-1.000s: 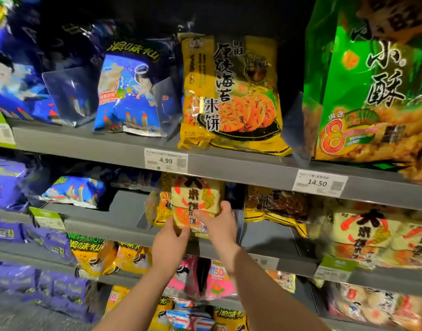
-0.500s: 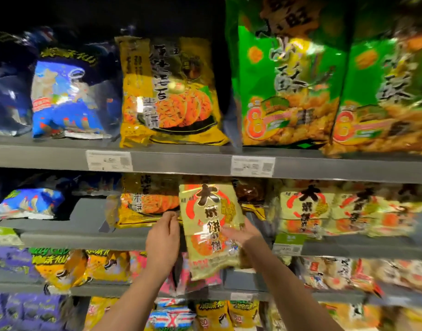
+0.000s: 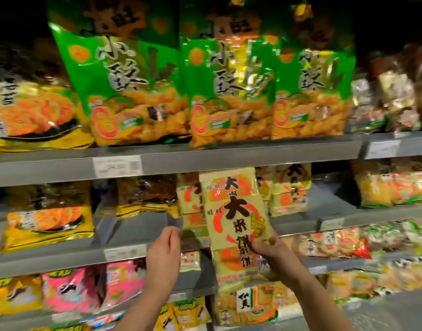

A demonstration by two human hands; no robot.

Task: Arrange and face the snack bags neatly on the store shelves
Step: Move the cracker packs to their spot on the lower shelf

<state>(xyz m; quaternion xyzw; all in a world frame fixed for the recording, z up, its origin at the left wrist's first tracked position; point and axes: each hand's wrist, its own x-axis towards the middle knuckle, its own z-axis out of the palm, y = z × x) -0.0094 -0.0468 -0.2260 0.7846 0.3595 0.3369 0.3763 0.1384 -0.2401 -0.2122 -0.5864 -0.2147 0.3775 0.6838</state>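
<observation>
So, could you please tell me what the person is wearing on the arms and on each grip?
Nothing that shows: the left forearm and the right forearm are bare, with no sleeves in frame. The left grip and the right grip carry no gloves, and I can see no watch, bracelet or ring.

That white price label (image 3: 117,166) on the upper grey shelf's (image 3: 229,156) front edge is too smeared to read. The big yellow cracker bag (image 3: 35,115) gets chopped at the left edge. The right hand (image 3: 274,256) has its fingers mostly hidden behind the pale yellow rice-cracker bag (image 3: 234,223).
</observation>
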